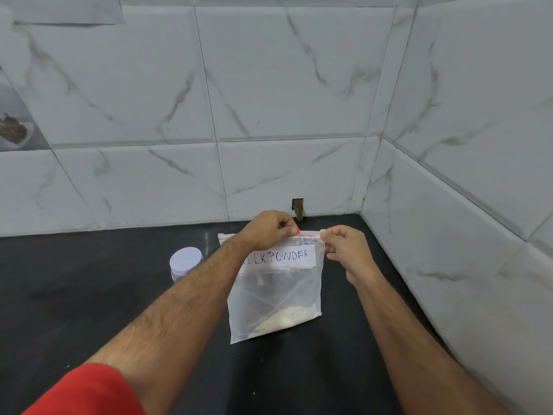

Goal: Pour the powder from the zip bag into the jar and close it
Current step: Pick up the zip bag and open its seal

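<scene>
The zip bag point(275, 289) stood upright on the black counter point(89, 295) in the head view, a little right of centre, its clear plastic marked with a white label point(281, 259) reading "MILK POWDER", though my forearm covered the first letter. A small heap of pale powder point(288, 317) sat in its bottom corner, toward four o'clock. My left hand point(267, 230) pinched the red slider point(297, 232) on the zip strip at the bag's top edge, at twelve o'clock of the bag. My right hand point(344, 247) pinched the top right corner, at about two o'clock, with its fingers curled in. The jar point(186, 263), its white lid on, stood at nine o'clock from the bag, just beside my left forearm. Marbled wall tiles point(269, 85) rose behind.
</scene>
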`<state>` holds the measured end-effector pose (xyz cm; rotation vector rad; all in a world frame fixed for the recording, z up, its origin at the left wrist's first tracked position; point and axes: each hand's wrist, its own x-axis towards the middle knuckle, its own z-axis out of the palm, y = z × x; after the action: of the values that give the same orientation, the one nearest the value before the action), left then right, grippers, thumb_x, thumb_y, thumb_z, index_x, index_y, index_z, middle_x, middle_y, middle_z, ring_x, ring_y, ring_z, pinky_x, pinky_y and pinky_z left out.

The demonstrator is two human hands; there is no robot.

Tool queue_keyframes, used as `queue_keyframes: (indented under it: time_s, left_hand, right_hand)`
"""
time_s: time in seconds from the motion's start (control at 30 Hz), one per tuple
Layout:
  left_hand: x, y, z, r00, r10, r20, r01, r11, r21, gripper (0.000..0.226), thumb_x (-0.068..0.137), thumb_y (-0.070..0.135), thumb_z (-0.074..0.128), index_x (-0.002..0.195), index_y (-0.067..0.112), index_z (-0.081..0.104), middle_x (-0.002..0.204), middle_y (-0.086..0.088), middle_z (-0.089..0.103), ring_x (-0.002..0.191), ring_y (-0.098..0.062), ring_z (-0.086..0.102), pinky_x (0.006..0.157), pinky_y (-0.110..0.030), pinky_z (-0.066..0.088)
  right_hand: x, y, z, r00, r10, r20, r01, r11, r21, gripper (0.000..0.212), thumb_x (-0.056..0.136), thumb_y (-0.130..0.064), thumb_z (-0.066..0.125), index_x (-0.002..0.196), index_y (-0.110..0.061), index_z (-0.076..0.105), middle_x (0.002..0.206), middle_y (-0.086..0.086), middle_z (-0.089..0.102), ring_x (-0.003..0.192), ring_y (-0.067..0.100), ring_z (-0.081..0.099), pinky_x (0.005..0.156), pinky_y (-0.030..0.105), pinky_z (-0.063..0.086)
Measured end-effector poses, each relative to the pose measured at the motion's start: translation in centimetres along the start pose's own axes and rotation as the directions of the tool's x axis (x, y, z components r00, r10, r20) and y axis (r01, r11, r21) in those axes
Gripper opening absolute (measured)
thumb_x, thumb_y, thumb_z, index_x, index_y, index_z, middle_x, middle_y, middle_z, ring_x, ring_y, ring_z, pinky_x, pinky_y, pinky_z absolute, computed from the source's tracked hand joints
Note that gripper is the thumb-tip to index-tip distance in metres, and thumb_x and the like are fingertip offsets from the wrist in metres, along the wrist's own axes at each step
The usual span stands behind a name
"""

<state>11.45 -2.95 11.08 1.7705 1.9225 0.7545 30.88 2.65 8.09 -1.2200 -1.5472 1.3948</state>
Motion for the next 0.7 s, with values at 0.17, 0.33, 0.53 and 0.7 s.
queue_keyframes:
  time_s: [0.17,0.33,0.53,0.7]
  left_hand:
    - [-0.3,-1.3,-1.2,1.000,-0.022,-0.003,0.023,0.999,0.048,0.012,0.097,0.022,0.061,0.088,0.020,0.069,0.095,0.010,0.068,0.086,-0.005,0.058,0.070,-0.013,0.039]
    - [-0.7,-2.3,-2.1,0.999,-0.041,-0.003,0.041,0.997,0.067,0.016,0.097,0.024,0.062,0.098,0.013,0.074,0.094,0.009,0.068,0.089,-0.009,0.059,0.077,-0.022,0.043]
    - [-1.2,-4.0,-3.6,0.996,-0.084,-0.033,0.086,0.991,0.101,0.012,0.096,0.025,0.064,0.092,0.019,0.074,0.089,0.010,0.068,0.090,-0.012,0.061,0.080,-0.025,0.044]
    - [-2.0,-5.2,-4.6,0.991,-0.115,-0.062,0.122,0.986,0.110,0.015,0.096,0.023,0.064,0.097,0.013,0.075,0.091,0.005,0.069,0.089,-0.013,0.060,0.079,-0.024,0.042]
  right_hand:
    - [0.2,0.1,-0.2,1.000,0.024,-0.011,-0.024,1.000,0.004,0.008,0.095,-0.011,0.066,0.089,-0.012,0.071,0.089,0.008,0.075,0.078,0.017,0.066,0.070,0.030,0.051]
    - [0.3,-0.2,-0.2,1.000,0.019,0.004,-0.019,1.000,0.014,0.012,0.094,-0.009,0.065,0.083,-0.013,0.069,0.084,0.007,0.073,0.073,0.016,0.065,0.068,0.030,0.050]
    - [0.6,-0.3,-1.0,1.000,0.000,-0.004,0.000,0.999,0.039,0.013,0.092,-0.008,0.066,0.080,-0.012,0.070,0.074,0.004,0.072,0.067,0.014,0.062,0.067,0.029,0.052]
    - [1.2,0.0,-1.4,1.000,0.012,-0.016,-0.012,0.999,0.033,0.012,0.093,-0.011,0.065,0.083,-0.013,0.070,0.080,0.006,0.074,0.071,0.015,0.064,0.069,0.030,0.054]
